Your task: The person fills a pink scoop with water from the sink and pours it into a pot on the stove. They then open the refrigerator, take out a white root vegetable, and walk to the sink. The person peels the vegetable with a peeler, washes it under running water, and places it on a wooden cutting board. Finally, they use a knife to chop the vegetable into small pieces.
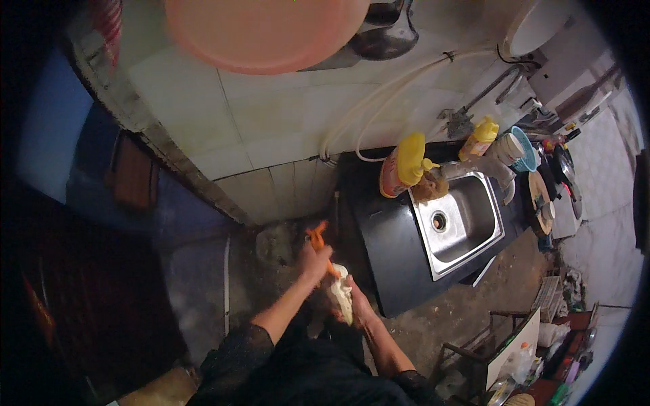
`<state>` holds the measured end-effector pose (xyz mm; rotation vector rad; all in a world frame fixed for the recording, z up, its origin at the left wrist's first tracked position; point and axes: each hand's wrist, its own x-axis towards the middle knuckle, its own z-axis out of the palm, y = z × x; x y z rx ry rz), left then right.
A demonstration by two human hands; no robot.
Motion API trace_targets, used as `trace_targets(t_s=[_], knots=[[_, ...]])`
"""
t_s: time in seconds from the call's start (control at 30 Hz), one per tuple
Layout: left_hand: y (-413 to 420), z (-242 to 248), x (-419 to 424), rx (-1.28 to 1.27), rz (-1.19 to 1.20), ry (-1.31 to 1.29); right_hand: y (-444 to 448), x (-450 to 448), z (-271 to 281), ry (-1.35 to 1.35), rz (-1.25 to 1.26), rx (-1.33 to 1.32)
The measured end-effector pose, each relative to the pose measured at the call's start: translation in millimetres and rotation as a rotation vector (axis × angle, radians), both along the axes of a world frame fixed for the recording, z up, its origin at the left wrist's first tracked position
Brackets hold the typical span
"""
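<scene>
In the lower middle of the view, my left hand (pixel 312 262) is closed around a slim orange object (pixel 317 236) with a forked far end. Its near end meets a pale, elongated object (pixel 341 294), which my right hand (pixel 358 300) holds from the right side and beneath. Blur leaves it uncertain whether the pale thing is a vegetable or a cloth, and the orange one's exact kind is also unclear. Both hands are in front of my body, over the floor, left of the black countertop (pixel 373 254).
A stainless steel sink (pixel 464 243) is set in the countertop. Behind it stand a large yellow-capped bottle (pixel 403 165) and a smaller yellow bottle (pixel 478 139). A pink basin (pixel 264 30) hangs on the tiled wall. At lower right is a cluttered metal-framed rack (pixel 513 350).
</scene>
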<state>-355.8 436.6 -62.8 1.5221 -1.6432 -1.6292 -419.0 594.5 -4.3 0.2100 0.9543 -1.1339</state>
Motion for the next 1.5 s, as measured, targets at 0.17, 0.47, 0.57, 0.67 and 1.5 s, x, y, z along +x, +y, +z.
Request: trace_targets(t_s=[0.17,0.47,0.57,0.67,1.5], knots=[[-39.4,19.5,4.4,0.061,0.215,0.103,9.0,4.5,-3.6,-0.008,0.011,-0.060],[-34.7,24.6,3.7,-0.072,0.204,-0.075,3.8,15.8,-7.4,-0.057,0.013,0.006],[-41.8,43.3,6.7,0.208,0.205,0.100,2.3,9.1,-5.9,-0.051,0.013,-0.024],[-18.6,17.5,13.2,0.262,0.117,0.160,-0.1,9.8,-10.0,0.077,0.081,-0.051],[-5.9,19.9,7.6,-0.409,0.203,-0.003,-9.0,22.4,-7.4,-0.048,-0.143,0.038]])
